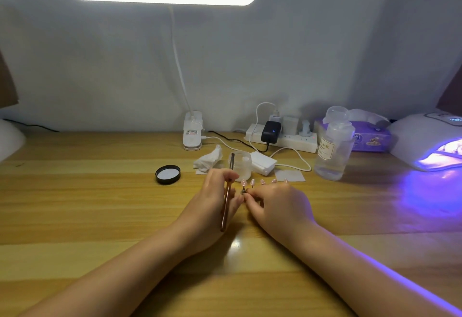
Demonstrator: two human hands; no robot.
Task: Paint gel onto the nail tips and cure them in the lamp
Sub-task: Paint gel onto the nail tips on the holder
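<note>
Mid-task, I judge: the left hand [215, 199] grips the brush [227, 201], the right hand [272, 204] pinches a nail tip [243, 185] at the row's nine-o'clock end, the lit lamp [430, 141] waiting at two o'clock.

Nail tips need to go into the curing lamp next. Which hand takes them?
Right. The right hand is already at the nail tips, fingers on their holder, and the lit curing lamp stands on its side of the desk. The left hand is occupied gripping the brush.
</note>
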